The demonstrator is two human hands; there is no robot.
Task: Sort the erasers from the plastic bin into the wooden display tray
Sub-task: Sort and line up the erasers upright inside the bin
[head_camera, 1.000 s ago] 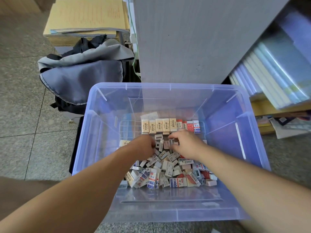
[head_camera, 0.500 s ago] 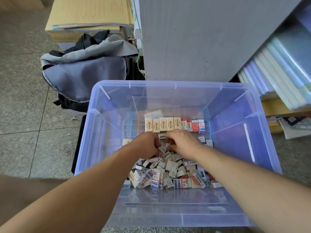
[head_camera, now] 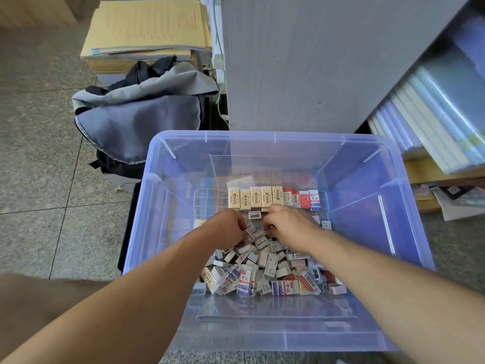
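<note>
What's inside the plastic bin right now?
The plastic bin holds a loose eraser pile, an upright eraser row along the far side, and the left hand and right hand, both in the pile. Whether they hold anything is hidden.

Head view: the left hand (head_camera: 227,229) and right hand (head_camera: 290,227) are both bare, with only skin showing at the fingers and wrists. The left forearm (head_camera: 131,298) and right forearm (head_camera: 393,285) are likewise bare from the wrist back to the frame edge, the skin smooth and unmarked. A blurred brown shape (head_camera: 39,298) at lower left may be the person's leg; whether it is clothed cannot be told.
</note>
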